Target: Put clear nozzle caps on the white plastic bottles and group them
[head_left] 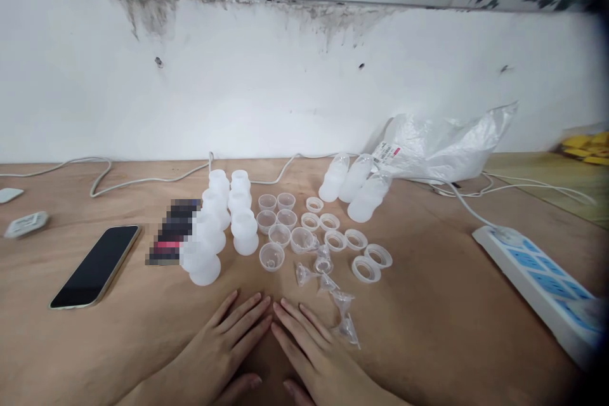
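Observation:
My left hand (226, 346) and my right hand (316, 349) lie flat on the wooden table, fingers stretched out and fingertips almost meeting. Neither holds anything. Beyond the left hand stand several white plastic bottles (245, 225) in two rows. Clear small cups (271, 256) are grouped in the middle. To their right lie several translucent ring-shaped caps (366, 269). Small clear funnels (343, 302) trail down beside my right fingers. Farther back, white bottles with clear domed covers (368, 196) lean near a plastic bag.
A phone (98, 266) lies at the left, beside a pixelated dark patch (174, 235). At the right is a white power strip (537, 279) with a plug in it. A clear plastic bag (438, 143) rests against the white wall (238, 89). White cables (143, 186) run along the back.

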A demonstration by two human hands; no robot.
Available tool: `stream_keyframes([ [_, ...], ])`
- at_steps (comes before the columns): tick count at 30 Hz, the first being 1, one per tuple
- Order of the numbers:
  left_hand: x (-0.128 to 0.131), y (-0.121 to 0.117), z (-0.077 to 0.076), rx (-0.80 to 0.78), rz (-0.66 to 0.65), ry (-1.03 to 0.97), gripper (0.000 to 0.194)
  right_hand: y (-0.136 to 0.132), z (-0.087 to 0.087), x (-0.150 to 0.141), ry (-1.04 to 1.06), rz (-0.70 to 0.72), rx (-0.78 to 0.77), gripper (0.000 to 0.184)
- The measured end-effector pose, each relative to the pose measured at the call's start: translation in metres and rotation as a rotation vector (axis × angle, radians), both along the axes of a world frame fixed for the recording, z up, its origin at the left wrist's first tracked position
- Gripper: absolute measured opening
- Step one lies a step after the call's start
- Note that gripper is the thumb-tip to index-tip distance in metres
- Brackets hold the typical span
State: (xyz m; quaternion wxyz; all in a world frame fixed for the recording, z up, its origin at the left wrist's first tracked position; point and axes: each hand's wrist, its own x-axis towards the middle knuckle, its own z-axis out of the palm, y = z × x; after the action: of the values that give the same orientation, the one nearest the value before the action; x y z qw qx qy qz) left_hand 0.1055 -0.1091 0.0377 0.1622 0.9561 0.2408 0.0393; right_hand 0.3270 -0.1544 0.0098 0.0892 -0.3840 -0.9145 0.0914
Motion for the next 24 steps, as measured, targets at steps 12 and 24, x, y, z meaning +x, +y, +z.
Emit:
stream_keyframes([
  [12, -0.015, 0.000, -0.007, -1.108, 0.353, -0.816, 0.043, 0.010, 0.047, 0.036, 0.552, -0.473, -0.055, 0.035],
  [24, -0.007, 0.015, -0.011, -1.656, 0.627, -0.974, 0.035, 0.030, 0.012, 0.097, 0.017, -0.752, 0.355, 0.016],
])
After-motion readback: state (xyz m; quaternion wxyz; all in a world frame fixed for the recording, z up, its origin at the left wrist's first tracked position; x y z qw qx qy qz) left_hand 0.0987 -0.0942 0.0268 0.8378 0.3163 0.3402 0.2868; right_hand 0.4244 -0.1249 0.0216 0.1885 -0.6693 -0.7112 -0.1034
